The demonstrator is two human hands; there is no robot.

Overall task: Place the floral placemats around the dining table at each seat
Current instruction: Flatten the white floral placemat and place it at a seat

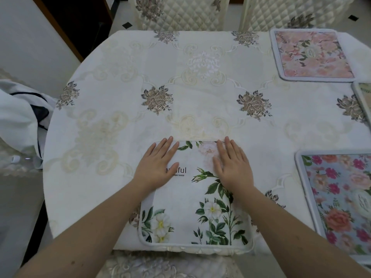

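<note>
A white placemat (192, 207) with green leaves, white flowers and black lettering lies flat at the near edge of the dining table (120, 117). My left hand (158, 165) presses flat on its upper left part, fingers straight. My right hand (232, 165) presses flat on its upper right part. A pink floral placemat (311, 55) lies at the far right. A blue placemat with pink and orange flowers (341, 197) lies at the near right. The corner of another placemat (364, 97) shows at the right edge.
An embroidered cream tablecloth covers the table. Two quilted chairs (180, 13) stand at the far side, and another chair (170, 265) sits just below me. White cloth (20, 113) lies heaped at the left, beside a wall.
</note>
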